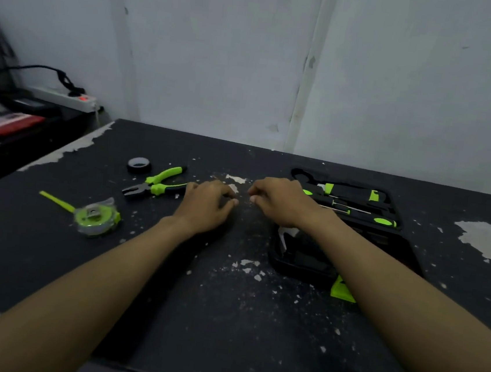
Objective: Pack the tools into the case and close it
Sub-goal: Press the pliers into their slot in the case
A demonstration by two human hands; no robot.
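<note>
My left hand (209,203) and right hand (282,201) rest mid-table with fingers loosely curled, gripping nothing that I can see. The open black plastic tool case (300,261) lies to my right, partly under my right forearm. Its far half already holds green-handled screwdrivers (383,221) in moulded slots, and a bright green latch (342,290) shows at its near edge. Three things wait outside it, all on my left. The combination pliers with green-and-black handles (159,183) lie just beside my left hand. I expect them to be heavy and stiff, so I would take both handles together so they do not swing open. The black roll of electrical tape (139,165) beyond them should be light and a little tacky, easy to pinch through its hole. The green tape measure (97,218) lies nearer me with its yellow-green blade run out. That blade is springy and thin-edged, so I would grip the body, not the strip. The chipped black table (224,320) gives open room between the tools and the case, so carrying across is easy. The table's left edge is not far from the tape measure, so I would lift rather than slide things there.
</note>
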